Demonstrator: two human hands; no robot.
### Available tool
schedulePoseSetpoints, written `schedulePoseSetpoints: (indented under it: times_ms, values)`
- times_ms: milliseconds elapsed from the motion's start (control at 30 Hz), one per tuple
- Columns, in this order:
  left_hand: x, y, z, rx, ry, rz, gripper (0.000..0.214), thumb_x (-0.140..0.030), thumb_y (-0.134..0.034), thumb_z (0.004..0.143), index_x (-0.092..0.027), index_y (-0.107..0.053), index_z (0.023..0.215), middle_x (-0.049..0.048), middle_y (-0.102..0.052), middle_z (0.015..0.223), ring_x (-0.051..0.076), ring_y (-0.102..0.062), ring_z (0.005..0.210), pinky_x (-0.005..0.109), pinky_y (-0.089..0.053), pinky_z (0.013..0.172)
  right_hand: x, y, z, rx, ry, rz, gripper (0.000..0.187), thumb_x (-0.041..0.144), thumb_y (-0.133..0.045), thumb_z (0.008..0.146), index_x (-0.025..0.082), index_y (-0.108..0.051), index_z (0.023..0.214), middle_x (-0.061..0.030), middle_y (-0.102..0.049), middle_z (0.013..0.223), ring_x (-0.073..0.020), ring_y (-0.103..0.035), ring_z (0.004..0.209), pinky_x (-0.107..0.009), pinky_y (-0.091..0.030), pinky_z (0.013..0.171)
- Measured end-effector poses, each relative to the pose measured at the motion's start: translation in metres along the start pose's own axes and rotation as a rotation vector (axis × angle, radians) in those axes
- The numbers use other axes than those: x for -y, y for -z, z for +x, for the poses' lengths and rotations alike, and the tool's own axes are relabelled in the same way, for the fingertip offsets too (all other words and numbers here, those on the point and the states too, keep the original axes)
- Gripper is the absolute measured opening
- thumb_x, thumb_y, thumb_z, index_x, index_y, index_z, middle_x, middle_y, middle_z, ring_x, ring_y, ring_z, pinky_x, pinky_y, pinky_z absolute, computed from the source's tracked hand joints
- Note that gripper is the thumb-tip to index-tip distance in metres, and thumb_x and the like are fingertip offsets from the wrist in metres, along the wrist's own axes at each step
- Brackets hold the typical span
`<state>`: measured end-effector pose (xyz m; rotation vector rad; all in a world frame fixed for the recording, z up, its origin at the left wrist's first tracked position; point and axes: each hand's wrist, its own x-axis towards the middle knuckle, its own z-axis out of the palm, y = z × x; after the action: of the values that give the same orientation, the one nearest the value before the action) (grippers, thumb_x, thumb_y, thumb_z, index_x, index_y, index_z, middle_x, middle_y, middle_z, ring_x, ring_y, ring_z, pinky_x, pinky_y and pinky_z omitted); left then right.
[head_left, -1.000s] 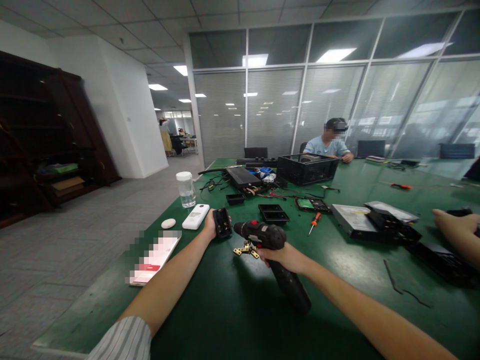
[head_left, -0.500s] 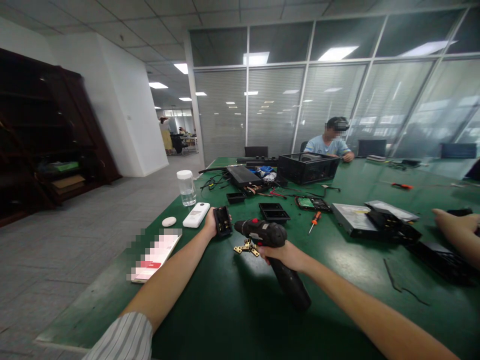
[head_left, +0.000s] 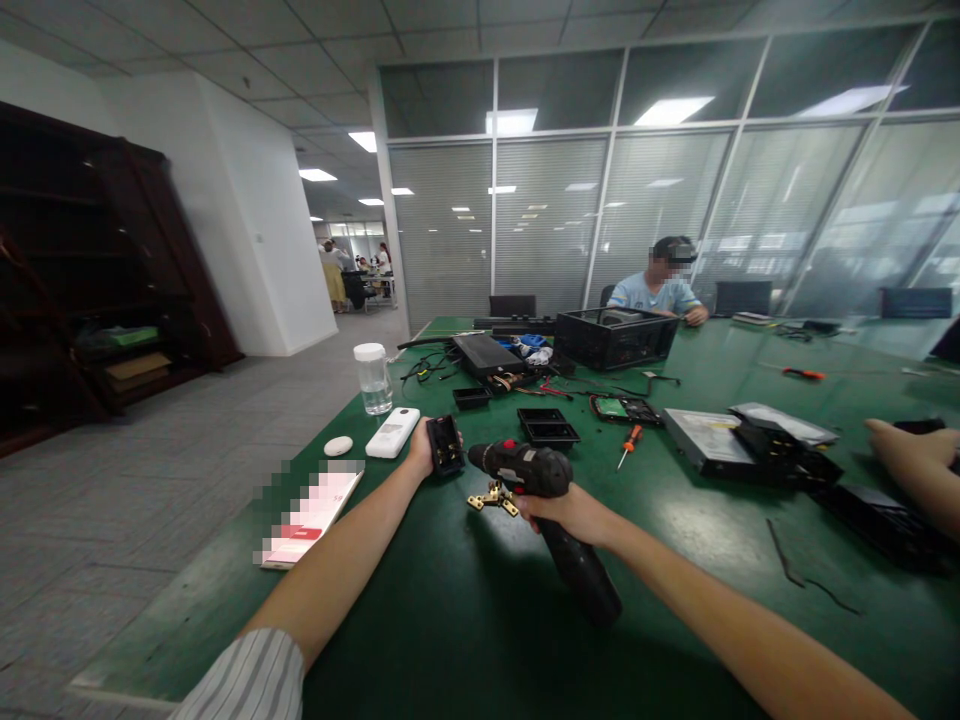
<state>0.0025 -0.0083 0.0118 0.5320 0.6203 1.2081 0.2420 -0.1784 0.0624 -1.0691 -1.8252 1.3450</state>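
My left hand (head_left: 420,449) grips a small black rectangular part (head_left: 445,445) and holds it upright just above the green table (head_left: 450,620). My right hand (head_left: 570,513) is wrapped round the handle of a black cordless drill (head_left: 544,500), whose nose points left at the black part. A small brass bracket (head_left: 493,497) lies on the table under the drill's nose.
A white device (head_left: 391,432), a white oval puck (head_left: 337,445), a water bottle (head_left: 372,379) and a pink-and-white booklet (head_left: 311,515) lie left. Black trays (head_left: 547,427), an orange screwdriver (head_left: 627,443), a disc drive (head_left: 712,440) and a black crate (head_left: 613,338) lie beyond. Another person's hand (head_left: 911,455) rests at right; a seated person (head_left: 660,285) faces me.
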Motion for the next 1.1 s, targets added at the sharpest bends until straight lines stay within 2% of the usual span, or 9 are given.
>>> schedulePoseSetpoints:
  times_ms: [233,733,1100]
  values:
    - [-0.0001,0.0001,0.0001,-0.004,-0.006,0.004,0.041,-0.034,-0.038,0.084,-0.007,-0.067,0.093,0.013,-0.067,0.068,0.025,-0.066,0.058,0.036,-0.052,0.054,-0.0055,0.0015,0.0017,0.004,-0.005,0.0,0.032,0.048,-0.066,0.078,0.016,-0.058,0.076,0.0003,-0.057,0.068,-0.0141,-0.053,0.064,-0.028,-0.042,0.061]
    - [-0.0004,0.0016,0.0008,-0.003,-0.007,0.014,0.041,-0.034,-0.037,0.085,-0.008,-0.068,0.091,0.0133,-0.068,0.068,0.024,-0.066,0.057,0.036,-0.052,0.053,-0.0008,-0.0015,0.0003,-0.003,-0.029,0.051,0.02,0.036,-0.065,0.075,0.018,-0.057,0.075,0.0016,-0.056,0.062,-0.0129,-0.05,0.057,-0.027,-0.038,0.056]
    - [0.0,0.0019,0.003,-0.022,0.011,-0.02,0.04,-0.033,-0.039,0.084,-0.008,-0.068,0.092,0.0125,-0.068,0.066,0.024,-0.066,0.057,0.035,-0.052,0.053,0.0003,-0.0029,0.0005,-0.007,-0.01,0.055,0.019,0.035,-0.064,0.074,0.017,-0.056,0.072,0.0018,-0.055,0.063,-0.0126,-0.051,0.058,-0.027,-0.039,0.056]
